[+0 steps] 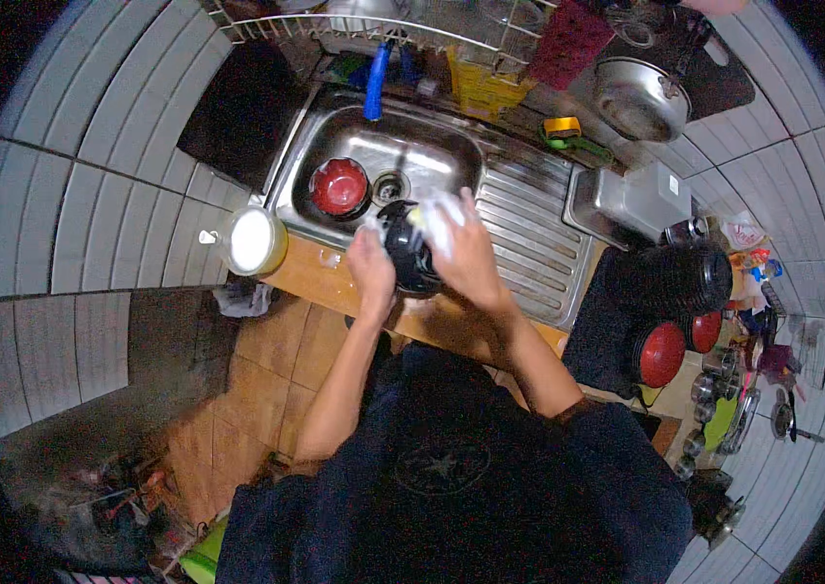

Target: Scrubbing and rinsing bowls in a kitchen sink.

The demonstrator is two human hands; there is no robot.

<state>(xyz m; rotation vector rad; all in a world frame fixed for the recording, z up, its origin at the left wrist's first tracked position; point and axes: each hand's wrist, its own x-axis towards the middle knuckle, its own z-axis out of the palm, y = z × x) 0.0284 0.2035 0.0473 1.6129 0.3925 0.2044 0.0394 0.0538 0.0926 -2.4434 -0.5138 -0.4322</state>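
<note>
My left hand (371, 271) grips the near left rim of a black bowl (406, 252), held tilted over the front edge of the steel sink (288, 201). In my right hand (469, 259) is a sponge (435, 223) thick with white suds, pressed against the bowl's right side. Both hands are slightly blurred, and the suds hide most of the sponge. Inside the basin, a red-lined bowl (339, 186) sits left of the drain (390, 188), apparently on top of another dark bowl.
A tub of white foamy liquid (252, 241) stands left of the sink. A blue spout (377, 84) reaches over the basin. The ribbed drainboard (529, 241) lies to the right, then a clear plastic container (653, 193), stacked black bowls (675, 281) and red-lined bowls (660, 355).
</note>
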